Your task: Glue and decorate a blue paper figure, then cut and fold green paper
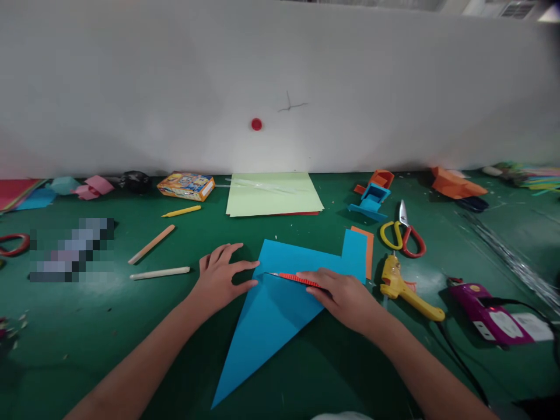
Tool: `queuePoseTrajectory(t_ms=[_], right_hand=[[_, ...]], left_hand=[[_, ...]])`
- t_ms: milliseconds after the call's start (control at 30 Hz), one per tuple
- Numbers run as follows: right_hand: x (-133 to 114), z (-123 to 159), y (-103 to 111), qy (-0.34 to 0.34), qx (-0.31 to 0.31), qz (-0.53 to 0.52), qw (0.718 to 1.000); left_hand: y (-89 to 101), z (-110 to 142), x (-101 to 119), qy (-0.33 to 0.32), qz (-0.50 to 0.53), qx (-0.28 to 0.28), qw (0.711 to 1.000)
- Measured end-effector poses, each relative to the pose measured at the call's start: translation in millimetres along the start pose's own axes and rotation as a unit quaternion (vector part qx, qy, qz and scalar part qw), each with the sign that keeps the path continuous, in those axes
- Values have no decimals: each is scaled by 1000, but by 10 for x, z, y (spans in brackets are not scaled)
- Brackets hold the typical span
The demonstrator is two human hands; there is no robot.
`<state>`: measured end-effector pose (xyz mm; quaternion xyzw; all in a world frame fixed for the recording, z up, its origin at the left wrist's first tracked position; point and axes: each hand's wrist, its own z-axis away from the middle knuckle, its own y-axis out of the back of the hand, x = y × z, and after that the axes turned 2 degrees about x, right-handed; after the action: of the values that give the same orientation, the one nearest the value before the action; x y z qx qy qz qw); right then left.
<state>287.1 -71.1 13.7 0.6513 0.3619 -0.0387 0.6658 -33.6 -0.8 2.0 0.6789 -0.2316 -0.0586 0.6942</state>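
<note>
A blue paper sheet (280,303), folded into a long triangle pointing toward me, lies on the green table (87,338). My left hand (221,277) rests flat at its left edge, fingers spread and touching the fold. Fingers together, my right hand (343,294) presses down on the paper's right side, its fingertips on a thin red-orange strip (297,279) that runs along the fold. Behind the blue sheet's far right corner an orange paper edge (370,251) sticks out.
Yellow-and-red scissors (405,233) and a yellow glue gun (405,289) lie to the right, with a purple device (481,312) beyond. Pale green paper (273,192), a small box (186,185), sticks (151,244) and folded paper models (371,195) sit farther back before a white wall.
</note>
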Motion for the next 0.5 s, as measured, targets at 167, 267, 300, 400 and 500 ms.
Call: queuePoseTrajectory(t_ms=[167,267,300,400,500], right_hand=[[13,24,-27,-2,6,-7,1000],[25,27,-35,-6,5,-11,1000],[26,26,-36,-7,5,-14,1000],[24,22,-41,-8,5,-25,1000],[24,19,-48,-10,7,-31,999]], left_hand=[[7,13,34,-1,-2,12,1000],[18,32,95,-17,-15,27,999],[21,40,122,-26,-24,38,999],[22,56,201,-56,-45,71,995],[-6,51,240,-82,-32,71,994]])
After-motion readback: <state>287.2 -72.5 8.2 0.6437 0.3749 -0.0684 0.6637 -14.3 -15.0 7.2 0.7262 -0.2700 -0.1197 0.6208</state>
